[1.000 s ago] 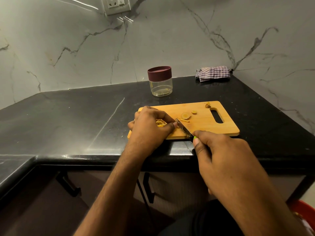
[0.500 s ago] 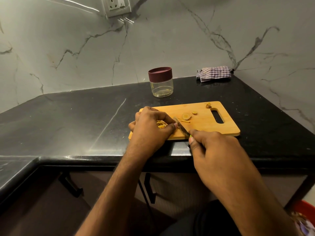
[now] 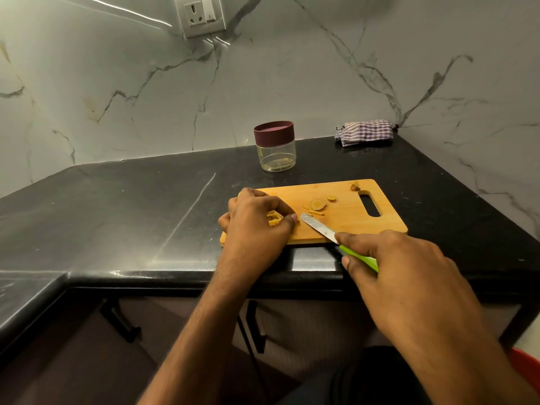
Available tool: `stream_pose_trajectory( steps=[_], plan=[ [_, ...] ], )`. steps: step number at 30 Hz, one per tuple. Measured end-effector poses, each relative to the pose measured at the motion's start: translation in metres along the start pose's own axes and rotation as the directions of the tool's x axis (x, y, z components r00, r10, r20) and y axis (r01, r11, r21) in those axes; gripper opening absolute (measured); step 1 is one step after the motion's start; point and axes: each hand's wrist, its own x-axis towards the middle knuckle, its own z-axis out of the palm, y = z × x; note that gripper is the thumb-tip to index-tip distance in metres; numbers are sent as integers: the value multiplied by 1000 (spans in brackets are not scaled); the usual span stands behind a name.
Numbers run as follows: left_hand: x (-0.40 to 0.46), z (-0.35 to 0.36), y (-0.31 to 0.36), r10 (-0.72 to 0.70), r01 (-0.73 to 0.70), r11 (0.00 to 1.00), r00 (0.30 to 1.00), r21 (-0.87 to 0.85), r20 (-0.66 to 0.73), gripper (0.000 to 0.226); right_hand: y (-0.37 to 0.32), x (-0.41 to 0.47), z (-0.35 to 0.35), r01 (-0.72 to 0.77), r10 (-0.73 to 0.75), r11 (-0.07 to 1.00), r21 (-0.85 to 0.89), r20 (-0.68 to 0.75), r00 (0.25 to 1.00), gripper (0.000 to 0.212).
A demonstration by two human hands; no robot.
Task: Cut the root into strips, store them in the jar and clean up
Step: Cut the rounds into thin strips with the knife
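- Since the earlier frame, the knife (image 3: pixel 318 228) has drawn back to the right, its blade tip now just beside the left thumb.
- Head view: right hand (image 3: pixel 400 267) grips the green handle.
- Left hand (image 3: pixel 257 223) pinches the root (image 3: pixel 274 219) on the cutting board (image 3: pixel 344 226).
- Lidded jar (image 3: pixel 274 150) stands behind the board on the bench (image 3: pixel 146 206); a checked cloth (image 3: pixel 365 133) lies in the far corner.
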Motion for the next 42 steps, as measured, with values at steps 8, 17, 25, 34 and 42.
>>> stream_pose_trajectory(
  steps=[8, 17, 25, 34, 42],
  plan=[
    [3, 3, -3, 10, -10, 1000, 1000, -23, -15, 22, -1, -1, -2, 35, -35, 999, 4, 23, 999, 42],
    [-1, 3, -2, 125, -127, 992, 990, 25, 64, 10, 0, -1, 2, 57, -55, 998, -30, 60, 997, 44],
    [0, 4, 0, 33, -32, 999, 999, 33, -23, 5, -6, -10, -12, 93, -91, 996, -13, 94, 991, 42],
    [1, 6, -6, 37, -36, 999, 996, 18, -77, 9, -6, -21, -21, 9, -9, 1000, -3, -49, 999, 39],
    [3, 7, -7, 75, -75, 997, 996, 0, -54, 19, -10, -12, -6, -40, 42, 996, 74, -29, 999, 35]
  ],
)
